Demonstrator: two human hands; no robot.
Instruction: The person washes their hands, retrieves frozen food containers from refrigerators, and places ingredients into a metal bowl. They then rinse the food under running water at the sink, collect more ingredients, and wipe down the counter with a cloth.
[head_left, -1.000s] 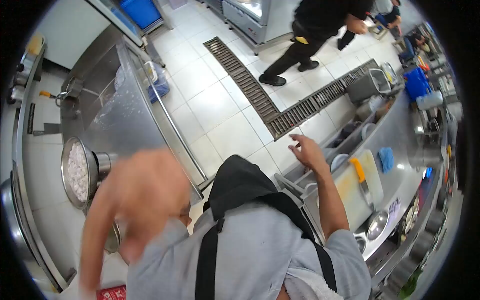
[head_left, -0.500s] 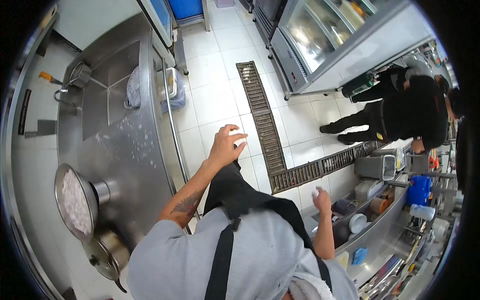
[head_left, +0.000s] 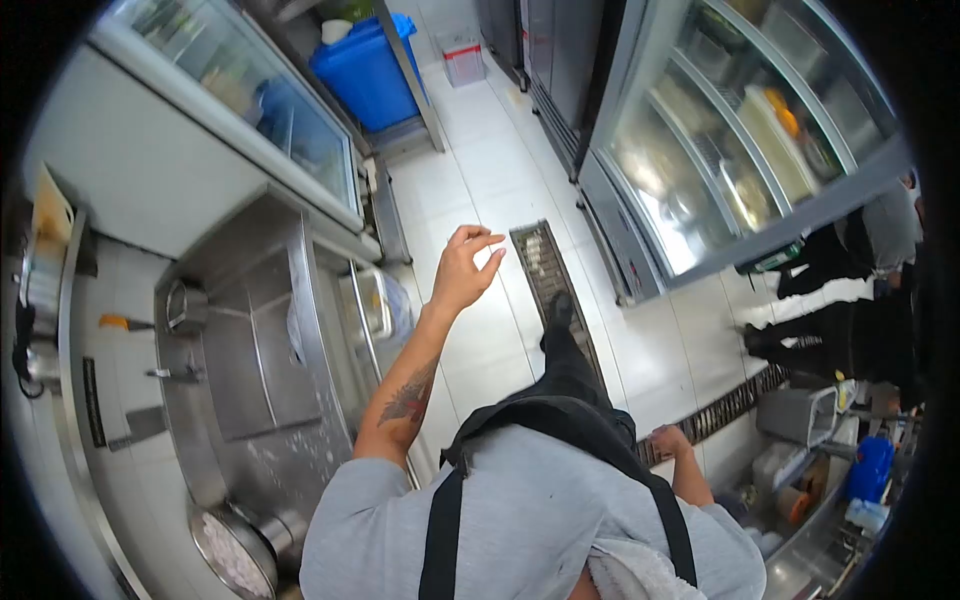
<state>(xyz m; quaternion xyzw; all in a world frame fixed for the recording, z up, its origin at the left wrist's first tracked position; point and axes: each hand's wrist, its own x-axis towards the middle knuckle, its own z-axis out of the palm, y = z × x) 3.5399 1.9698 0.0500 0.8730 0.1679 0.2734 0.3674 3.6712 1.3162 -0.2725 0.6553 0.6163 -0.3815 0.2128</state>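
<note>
My left hand (head_left: 468, 268) is held out in front over the white tiled floor, empty, with its fingers loosely curved and apart. A tattoo shows on that forearm. Low at my right side, beside the floor drain grate (head_left: 710, 412), my right hand (head_left: 670, 440) is small and blurred; whether its fingers are apart cannot be made out. Nearest to my left hand are the sink counter's front rail (head_left: 365, 320) and a clear plastic container (head_left: 385, 305) below it.
A steel sink (head_left: 255, 350) and a bowl of pale pieces (head_left: 232, 555) are on the left. Glass-door fridges (head_left: 740, 130) stand at right and upper left. A blue bin (head_left: 368, 75) is ahead. People in dark clothes (head_left: 840, 335) stand at right.
The view has moved forward along the floor, bringing the fridges and blue bin closer. My left hand swung forward from the left side. My right hand is now lower beside my body.
</note>
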